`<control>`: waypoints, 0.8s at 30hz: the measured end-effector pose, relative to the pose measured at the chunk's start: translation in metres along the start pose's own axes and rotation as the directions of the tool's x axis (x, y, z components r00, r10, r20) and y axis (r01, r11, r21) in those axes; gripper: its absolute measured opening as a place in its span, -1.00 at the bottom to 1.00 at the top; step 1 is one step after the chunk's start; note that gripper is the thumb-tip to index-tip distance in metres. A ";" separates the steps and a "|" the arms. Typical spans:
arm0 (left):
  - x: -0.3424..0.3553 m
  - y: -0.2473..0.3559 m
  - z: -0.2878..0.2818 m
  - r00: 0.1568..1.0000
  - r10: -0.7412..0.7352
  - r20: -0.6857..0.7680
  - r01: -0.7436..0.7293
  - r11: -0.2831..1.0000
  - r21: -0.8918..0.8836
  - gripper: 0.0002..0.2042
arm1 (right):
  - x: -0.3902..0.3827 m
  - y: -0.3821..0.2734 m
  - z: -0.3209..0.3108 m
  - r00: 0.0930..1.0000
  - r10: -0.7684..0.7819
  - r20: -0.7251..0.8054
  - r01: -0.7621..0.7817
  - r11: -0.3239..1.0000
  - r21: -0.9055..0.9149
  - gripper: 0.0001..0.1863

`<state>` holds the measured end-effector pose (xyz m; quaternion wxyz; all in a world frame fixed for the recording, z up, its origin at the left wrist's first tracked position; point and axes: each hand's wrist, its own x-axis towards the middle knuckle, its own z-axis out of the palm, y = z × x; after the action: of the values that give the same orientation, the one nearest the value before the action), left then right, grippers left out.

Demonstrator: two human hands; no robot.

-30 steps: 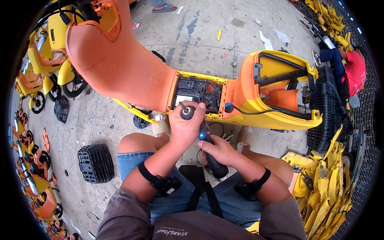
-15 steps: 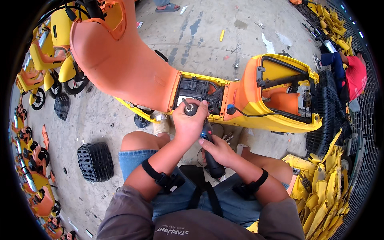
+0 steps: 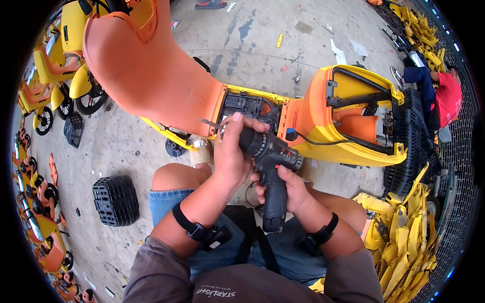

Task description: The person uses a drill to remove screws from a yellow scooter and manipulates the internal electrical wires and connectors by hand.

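Above my lap I hold a black cordless drill (image 3: 272,164), its bit pointing left. My left hand (image 3: 231,151) is wrapped around the chuck end, thumb and fingers closed near the bit. My right hand (image 3: 292,189) grips the handle, with the thumb beside the red switch. Just beyond the drill lies an orange and yellow scooter body (image 3: 156,81). Its middle compartment (image 3: 242,103) is uncovered and shows black parts and wiring; my left hand and the drill hide part of it. A black cable with a blue end (image 3: 291,134) lies over the yellow tail section.
A black plastic crate (image 3: 115,201) sits on the floor to my left. Several yellow scooters (image 3: 55,65) stand farther left. At right are a heap of yellow panels (image 3: 404,237), black crates (image 3: 411,131) and a person in a red shirt (image 3: 448,98).
The drill has turned from pointing away to pointing left, so its side now shows. My left hand has shifted slightly left with the chuck; my right hand has moved right on the handle.
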<state>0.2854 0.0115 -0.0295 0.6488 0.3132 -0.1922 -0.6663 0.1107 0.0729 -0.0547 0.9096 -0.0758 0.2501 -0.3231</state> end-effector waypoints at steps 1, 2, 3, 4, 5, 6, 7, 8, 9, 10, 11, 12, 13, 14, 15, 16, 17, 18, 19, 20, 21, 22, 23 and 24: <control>0.000 -0.001 0.001 0.999 -0.037 -0.018 0.037 0.999 0.019 -0.59 | 0.000 -0.006 0.001 0.998 -0.059 -0.035 0.058 0.997 -0.042 -0.30; 0.002 0.000 0.001 0.998 -0.053 -0.019 0.054 0.998 0.027 -0.53 | -0.001 -0.014 0.003 0.988 -0.134 -0.075 0.124 0.986 -0.115 -0.32; 0.003 0.001 0.001 0.994 -0.065 -0.086 0.073 0.993 0.094 -0.50 | -0.002 -0.023 0.005 0.963 -0.235 -0.130 0.193 0.942 -0.274 -0.34; 0.005 0.005 0.000 0.990 -0.045 -0.131 0.065 0.986 0.153 -0.47 | -0.003 -0.032 0.007 0.935 -0.320 -0.155 0.228 0.874 -0.429 -0.35; 0.008 0.009 -0.002 0.986 -0.023 -0.167 0.058 0.976 0.211 -0.43 | -0.003 -0.040 0.009 0.898 -0.405 -0.170 0.278 0.823 -0.495 -0.38; 0.011 0.015 -0.004 0.978 0.012 -0.209 0.038 0.972 0.230 -0.43 | -0.004 -0.047 0.011 0.856 -0.484 -0.180 0.316 0.767 -0.559 -0.41; 0.013 0.024 -0.009 0.969 0.038 -0.246 0.025 0.969 0.248 -0.42 | -0.006 -0.052 0.014 0.804 -0.556 -0.208 0.325 0.706 -0.629 -0.48; 0.015 0.033 -0.013 0.953 0.055 -0.299 0.025 0.966 0.258 -0.41 | -0.008 -0.057 0.017 0.777 -0.576 -0.252 0.273 0.671 -0.690 -0.51; 0.017 0.042 -0.017 0.949 0.098 -0.301 -0.018 0.966 0.257 -0.43 | -0.008 -0.057 0.019 0.741 -0.646 -0.186 0.318 0.581 -0.749 -0.53; 0.019 0.051 -0.021 0.933 0.113 -0.341 -0.028 0.969 0.245 -0.45 | -0.008 -0.058 0.021 0.688 -0.699 -0.195 0.299 0.518 -0.802 -0.54; 0.020 0.059 -0.025 0.921 0.168 -0.351 -0.078 0.963 0.257 -0.49 | -0.009 -0.058 0.022 0.679 -0.713 -0.173 0.280 0.470 -0.837 -0.59; 0.021 0.068 -0.029 0.910 0.229 -0.346 -0.135 0.951 0.277 -0.51 | -0.006 -0.057 0.021 0.665 -0.724 -0.184 0.261 0.456 -0.851 -0.64; 0.019 0.075 -0.032 0.901 0.282 -0.328 -0.189 0.938 0.289 -0.51 | -0.003 -0.057 0.020 0.667 -0.715 -0.212 0.208 0.452 -0.867 -0.65; 0.020 0.083 -0.036 0.889 0.297 -0.348 -0.206 0.939 0.276 -0.50 | 0.003 -0.057 0.016 0.672 -0.709 -0.212 0.183 0.437 -0.881 -0.67; 0.018 0.089 -0.039 0.876 0.329 -0.351 -0.229 0.927 0.298 -0.49 | 0.010 -0.055 0.012 0.675 -0.682 -0.283 0.075 0.445 -0.893 -0.69; 0.017 0.095 -0.041 0.870 0.381 -0.312 -0.278 0.903 0.328 -0.48 | 0.020 -0.056 0.005 0.681 -0.656 -0.326 -0.009 0.437 -0.899 -0.71; 0.018 0.100 -0.043 0.855 0.381 -0.351 -0.261 0.902 0.343 -0.48 | 0.032 -0.055 -0.002 0.695 -0.624 -0.358 -0.028 0.475 -0.880 -0.75; 0.018 0.105 -0.044 0.849 0.393 -0.353 -0.260 0.893 0.367 -0.46 | 0.045 -0.056 -0.009 0.712 -0.565 -0.418 -0.121 0.487 -0.865 -0.74; 0.018 0.109 -0.046 0.840 0.392 -0.374 -0.255 0.895 0.366 -0.45 | 0.059 -0.054 -0.018 0.695 -0.571 -0.437 -0.138 0.490 -0.861 -0.74; 0.018 0.112 -0.049 0.830 0.391 -0.398 -0.248 0.898 0.364 -0.46 | 0.075 -0.053 -0.027 0.682 -0.579 -0.448 -0.155 0.484 -0.861 -0.73; 0.017 0.114 -0.051 0.831 0.381 -0.406 -0.239 0.903 0.358 -0.45 | 0.091 -0.053 -0.036 0.650 -0.575 -0.497 -0.194 0.506 -0.840 -0.73; 0.014 0.117 -0.055 0.828 0.373 -0.418 -0.223 0.904 0.364 -0.45 | 0.109 -0.051 -0.044 0.639 -0.570 -0.517 -0.205 0.521 -0.829 -0.72; 0.013 0.118 -0.058 0.821 0.370 -0.434 -0.218 0.907 0.361 -0.44 | 0.126 -0.052 -0.053 0.626 -0.566 -0.536 -0.213 0.538 -0.816 -0.71; 0.011 0.119 -0.063 0.812 0.383 -0.439 -0.226 0.902 0.369 -0.46 | 0.139 -0.054 -0.061 0.617 -0.566 -0.546 -0.227 0.536 -0.813 -0.71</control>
<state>0.4162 -0.0003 0.0018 0.7203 0.5345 -0.1636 -0.4107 0.1427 -0.0545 -0.1475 0.5210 -0.3755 0.7199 -0.2634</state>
